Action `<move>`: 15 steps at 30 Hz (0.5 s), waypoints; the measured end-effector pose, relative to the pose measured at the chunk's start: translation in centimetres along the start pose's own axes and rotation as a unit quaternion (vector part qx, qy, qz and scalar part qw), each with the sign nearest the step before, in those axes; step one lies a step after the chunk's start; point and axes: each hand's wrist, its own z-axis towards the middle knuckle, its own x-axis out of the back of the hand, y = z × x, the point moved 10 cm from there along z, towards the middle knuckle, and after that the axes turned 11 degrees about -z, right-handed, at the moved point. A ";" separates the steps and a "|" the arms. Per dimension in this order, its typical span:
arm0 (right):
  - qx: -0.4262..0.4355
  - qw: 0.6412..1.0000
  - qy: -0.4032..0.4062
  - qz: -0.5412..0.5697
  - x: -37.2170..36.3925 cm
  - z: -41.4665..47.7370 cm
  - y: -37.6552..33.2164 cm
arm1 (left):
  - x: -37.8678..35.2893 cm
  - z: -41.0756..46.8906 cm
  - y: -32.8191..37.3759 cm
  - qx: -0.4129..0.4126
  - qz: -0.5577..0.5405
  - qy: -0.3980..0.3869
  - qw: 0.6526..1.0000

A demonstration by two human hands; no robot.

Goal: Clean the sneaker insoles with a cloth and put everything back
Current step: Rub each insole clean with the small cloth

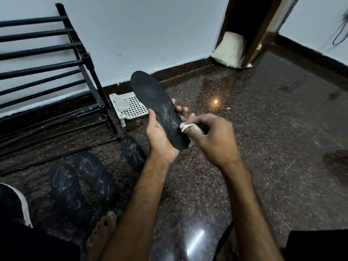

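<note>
Insole point(156, 104) sits mid-frame, black with white smudges, gripped from underneath by left hand point(160, 136). Right hand point(212, 138) pinches small white cloth point(185, 127) against its lower edge. Three more insoles point(66, 187) on floor point(263, 129) lower left, beside black rack point(47, 63).

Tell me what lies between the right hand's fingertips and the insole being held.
The head view shows a small white cloth there: the right hand pinches it and presses it on the dark insole, held by the left hand.
</note>
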 end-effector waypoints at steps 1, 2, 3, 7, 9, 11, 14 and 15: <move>0.015 0.999 -0.031 -0.022 -1.0 -0.2 -0.6 | 0.1 -0.1 0.0 -0.002 0.003 0.007 1.000; 0.026 0.997 -0.069 -0.030 -2.1 -0.5 -0.8 | 0.2 -0.1 0.1 -0.008 0.009 0.016 1.000; 0.031 0.993 -0.111 -0.025 -2.9 -1.0 -1.0 | 0.4 -0.2 0.4 -0.014 0.016 0.022 1.000; 0.029 0.975 -0.219 0.013 -3.1 -2.6 -0.3 | 0.3 -0.3 0.8 -0.018 0.019 0.015 1.000; 0.022 0.987 -0.148 0.060 -0.9 -1.7 0.0 | 0.0 -0.3 0.3 -0.006 0.024 0.006 1.000; 0.011 0.995 -0.055 0.086 0.9 -0.7 0.4 | -0.6 -0.5 -0.1 0.003 0.029 -0.011 1.000; 0.028 0.999 -0.025 0.022 0.2 -0.2 -0.8 | -0.7 -0.6 -0.8 0.013 0.027 -0.018 0.999; 0.045 0.998 -0.040 0.007 -0.9 -0.3 -1.5 | -0.6 -0.6 -0.8 0.010 0.029 -0.011 0.999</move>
